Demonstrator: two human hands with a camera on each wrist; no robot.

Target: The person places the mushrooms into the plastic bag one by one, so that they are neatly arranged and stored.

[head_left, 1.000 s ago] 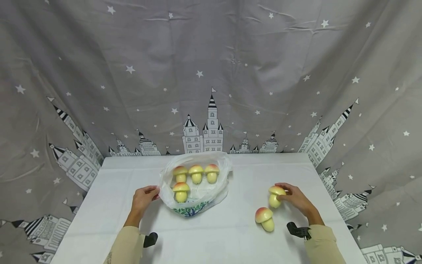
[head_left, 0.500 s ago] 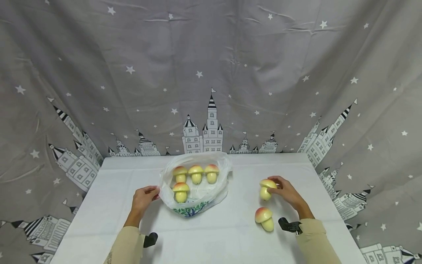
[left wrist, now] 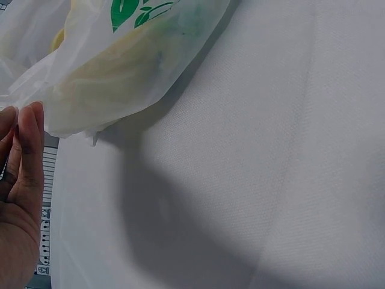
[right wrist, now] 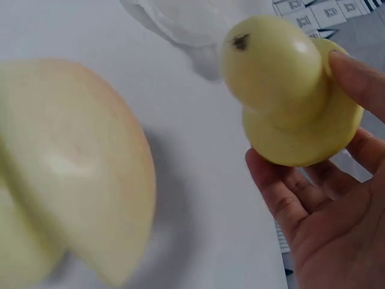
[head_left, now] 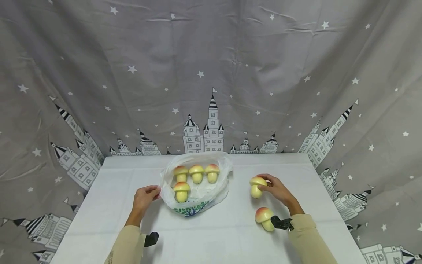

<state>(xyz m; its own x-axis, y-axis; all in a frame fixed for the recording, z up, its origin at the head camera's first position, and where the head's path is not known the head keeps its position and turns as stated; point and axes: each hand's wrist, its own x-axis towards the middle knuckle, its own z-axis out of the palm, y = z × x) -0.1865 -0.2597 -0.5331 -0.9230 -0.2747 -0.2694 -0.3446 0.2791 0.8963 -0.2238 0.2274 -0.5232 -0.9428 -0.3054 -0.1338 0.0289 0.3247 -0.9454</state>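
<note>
A white translucent plastic bag (head_left: pixel 215 194) with a green and blue tree print lies with its mouth spread, and several yellow toy mushrooms with reddish caps sit inside, one of them a front mushroom (head_left: pixel 181 196). My left hand (head_left: pixel 144 200) pinches the bag's left rim between thumb and fingers; the left wrist view shows the gathered film (left wrist: pixel 36 90) at the fingertips. Right of the bag, my right hand (head_left: pixel 278 190) holds a toy mushroom (head_left: pixel 255 187) by its cap, stem downward, apart from the bag. In the right wrist view a dark spot marks that mushroom's stem end (right wrist: pixel 271 60).
Another toy mushroom (head_left: pixel 265 219) lies tilted on the white-covered table (head_left: pixel 211 242), close to the black wrist mount (head_left: pixel 281 223) on my right arm. Behind the table hangs a grey curtain (head_left: pixel 211 55) printed with stars and castles.
My right hand has moved left and slightly away from me with the mushroom, toward the bag. The left hand stays at the bag's rim, and the mushroom on the table has not moved.
</note>
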